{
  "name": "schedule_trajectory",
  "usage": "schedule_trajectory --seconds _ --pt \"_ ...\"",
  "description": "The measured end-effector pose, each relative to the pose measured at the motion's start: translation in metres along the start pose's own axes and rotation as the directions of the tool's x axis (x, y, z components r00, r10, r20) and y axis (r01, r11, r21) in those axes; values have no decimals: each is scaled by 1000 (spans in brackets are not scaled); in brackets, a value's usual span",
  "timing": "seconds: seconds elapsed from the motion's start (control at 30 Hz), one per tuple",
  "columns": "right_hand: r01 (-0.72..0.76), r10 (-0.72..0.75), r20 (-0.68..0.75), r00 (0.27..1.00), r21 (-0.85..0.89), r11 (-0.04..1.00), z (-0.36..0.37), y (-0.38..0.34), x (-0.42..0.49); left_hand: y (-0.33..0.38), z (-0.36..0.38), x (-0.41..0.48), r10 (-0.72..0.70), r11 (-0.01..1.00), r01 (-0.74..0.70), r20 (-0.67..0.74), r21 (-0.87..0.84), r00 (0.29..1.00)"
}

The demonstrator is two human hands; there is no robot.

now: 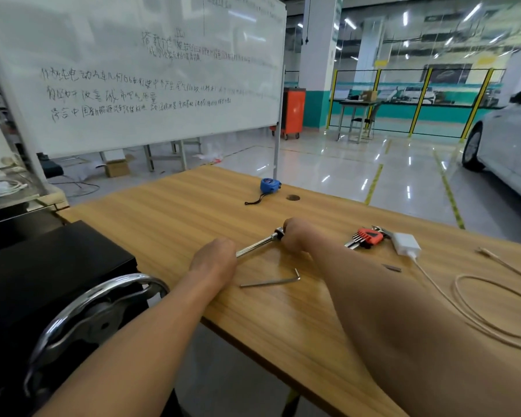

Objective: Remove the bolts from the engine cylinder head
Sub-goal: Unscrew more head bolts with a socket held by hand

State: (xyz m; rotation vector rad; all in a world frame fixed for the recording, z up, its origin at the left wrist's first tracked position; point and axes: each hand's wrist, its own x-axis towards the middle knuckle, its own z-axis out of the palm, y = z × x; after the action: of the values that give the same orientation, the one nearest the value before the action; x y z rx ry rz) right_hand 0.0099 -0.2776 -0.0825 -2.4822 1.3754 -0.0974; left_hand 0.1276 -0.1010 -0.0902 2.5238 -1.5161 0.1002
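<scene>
A ratchet wrench [260, 243] is held just above the wooden table [163, 212], its long axis running from near left to far right. Its handle end is gripped by the left hand [214, 261], and its head is pinched by the right hand [297, 236]. No bolts or cylinder head are in view. A black stand [42, 281] at the near left lies nearer the left hand.

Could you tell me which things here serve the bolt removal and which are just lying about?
Likely for the job: ratchet wrench, gripped by left hand and right hand; loose hex key; hex key set.
Lying about: tape measure; charger; cable.
</scene>
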Motion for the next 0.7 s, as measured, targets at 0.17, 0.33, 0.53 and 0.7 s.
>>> schedule_trajectory --seconds 0.17,0.33,0.53,0.7 --pt "-5 5 6 1000 19 1000 -5 0 -2 -29 -16 -26 -51 998 50 45 25 998" --pt "2 -6 -33 999 -134 991 -1 -10 -15 -22 -45 -45 -98 952 94 2 -293 995" --pt "100 -114 -54 992 890 444 -71 -108 -80 -29 -142 -73 -43 26 154 153 -988 987" --pt "381 -460 -309 833 922 71 -131 -203 -174 -72 -208 -134 23 -11 1 1 -1000 1000"
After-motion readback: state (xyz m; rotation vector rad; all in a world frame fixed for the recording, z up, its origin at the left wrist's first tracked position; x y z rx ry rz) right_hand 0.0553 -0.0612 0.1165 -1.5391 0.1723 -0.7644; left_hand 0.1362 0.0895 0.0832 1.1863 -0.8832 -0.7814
